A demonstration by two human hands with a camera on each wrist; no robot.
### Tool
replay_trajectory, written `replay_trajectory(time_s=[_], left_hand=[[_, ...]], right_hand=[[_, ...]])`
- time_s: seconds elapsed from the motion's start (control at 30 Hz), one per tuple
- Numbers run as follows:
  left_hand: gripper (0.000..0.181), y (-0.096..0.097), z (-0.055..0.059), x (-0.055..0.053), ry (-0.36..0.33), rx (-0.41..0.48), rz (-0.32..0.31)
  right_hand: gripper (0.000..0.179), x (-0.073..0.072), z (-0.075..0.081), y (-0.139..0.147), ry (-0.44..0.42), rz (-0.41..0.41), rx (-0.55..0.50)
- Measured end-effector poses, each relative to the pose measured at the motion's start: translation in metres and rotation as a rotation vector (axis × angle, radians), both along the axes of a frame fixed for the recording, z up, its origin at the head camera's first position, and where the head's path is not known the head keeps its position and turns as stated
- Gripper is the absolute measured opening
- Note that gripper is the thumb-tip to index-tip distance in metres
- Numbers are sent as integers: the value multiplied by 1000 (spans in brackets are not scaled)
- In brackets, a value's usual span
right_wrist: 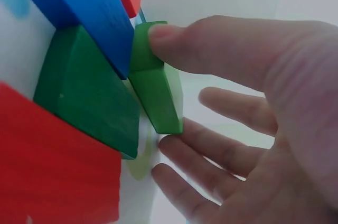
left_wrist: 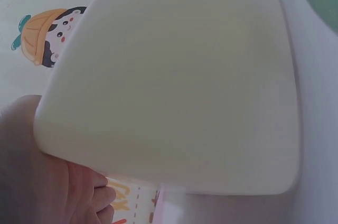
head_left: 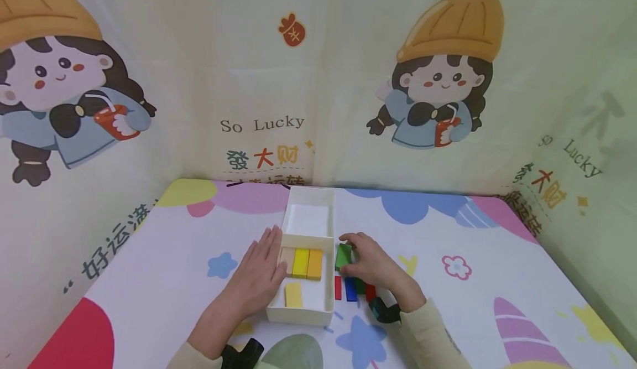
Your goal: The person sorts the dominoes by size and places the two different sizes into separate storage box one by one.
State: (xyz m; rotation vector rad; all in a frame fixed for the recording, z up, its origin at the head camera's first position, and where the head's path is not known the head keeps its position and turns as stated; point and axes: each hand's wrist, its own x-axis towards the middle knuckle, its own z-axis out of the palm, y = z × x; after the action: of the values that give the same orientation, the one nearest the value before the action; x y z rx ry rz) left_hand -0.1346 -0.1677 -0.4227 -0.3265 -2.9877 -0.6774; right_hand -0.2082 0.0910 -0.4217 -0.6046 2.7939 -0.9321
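My right hand (head_left: 370, 262) pinches a light-green block (head_left: 343, 256).
I see my left hand (head_left: 257, 276), straight-fingered, against the white box (head_left: 300, 316).

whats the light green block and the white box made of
Light green block: probably painted wood, perhaps plastic; opaque, even colour, low sheen, with no bare grain to confirm it.
White box: looks like smooth matte plastic, from its thin walls and rounded corners in the left wrist view, though coated card isn't ruled out.
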Motion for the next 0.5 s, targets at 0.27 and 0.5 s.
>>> replay_trajectory(time_s=[0.27, 0.5], left_hand=[[71, 0, 0, 0, 2, -5, 1], [72, 0, -2, 0, 8, -3, -2]], right_hand=[[65, -3, -6, -3, -25, -43, -51], [62, -3, -9, -2, -32, -57, -74]])
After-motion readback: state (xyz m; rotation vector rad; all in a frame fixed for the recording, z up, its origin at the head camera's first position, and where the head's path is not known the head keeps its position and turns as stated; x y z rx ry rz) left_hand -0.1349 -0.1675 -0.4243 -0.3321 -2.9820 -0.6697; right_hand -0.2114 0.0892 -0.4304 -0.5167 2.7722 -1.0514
